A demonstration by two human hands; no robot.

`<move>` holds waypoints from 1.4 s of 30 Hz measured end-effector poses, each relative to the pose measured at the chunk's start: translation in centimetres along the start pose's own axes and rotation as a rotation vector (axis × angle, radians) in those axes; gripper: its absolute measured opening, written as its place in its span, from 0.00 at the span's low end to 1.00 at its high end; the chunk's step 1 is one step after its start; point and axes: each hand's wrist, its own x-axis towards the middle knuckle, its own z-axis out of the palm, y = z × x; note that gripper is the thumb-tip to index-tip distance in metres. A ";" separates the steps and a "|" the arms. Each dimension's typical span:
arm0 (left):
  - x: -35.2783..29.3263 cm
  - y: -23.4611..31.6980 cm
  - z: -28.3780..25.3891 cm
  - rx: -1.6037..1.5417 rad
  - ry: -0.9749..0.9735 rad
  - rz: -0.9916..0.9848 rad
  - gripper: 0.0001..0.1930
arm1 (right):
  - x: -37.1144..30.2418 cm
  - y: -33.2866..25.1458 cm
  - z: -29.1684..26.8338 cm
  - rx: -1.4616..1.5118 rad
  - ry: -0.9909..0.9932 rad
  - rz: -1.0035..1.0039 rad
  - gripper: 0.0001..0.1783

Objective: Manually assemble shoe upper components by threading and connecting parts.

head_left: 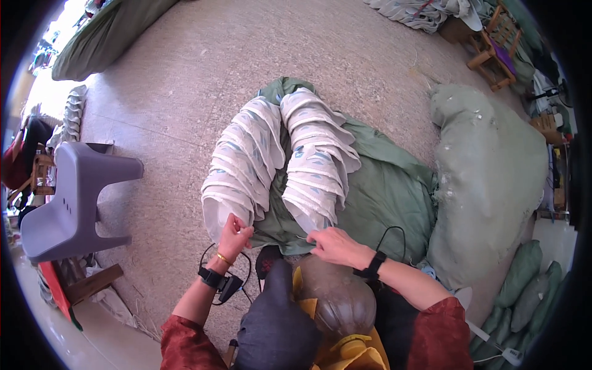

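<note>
Two long rows of nested white pieces with blue-grey prints, the left row point(242, 154) and the right row point(314, 154), lie side by side on a green cloth sack point(382, 191). My left hand point(233, 239) is at the near end of the left row, thumb and fingers pinched together; what they hold is too small to make out. Beside the near end of the right row, my right hand point(340, 245) is closed, fingers curled. A thin pale bit shows at its fingertips, too small to name. Between my legs is a translucent brownish plastic container point(342, 296) with a yellow cap point(353, 346).
A purple-grey plastic chair point(58, 206) stands at the left. A big stuffed green sack point(487, 179) lies at the right, with rolled green bundles point(524, 271) nearer. A wooden chair point(495, 52) and more white pieces point(410, 13) are at the far right.
</note>
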 end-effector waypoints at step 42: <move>4.8 5.2 16.7 -0.741 -0.227 -0.231 0.24 | 6.8 5.5 -10.3 0.013 0.596 0.154 0.34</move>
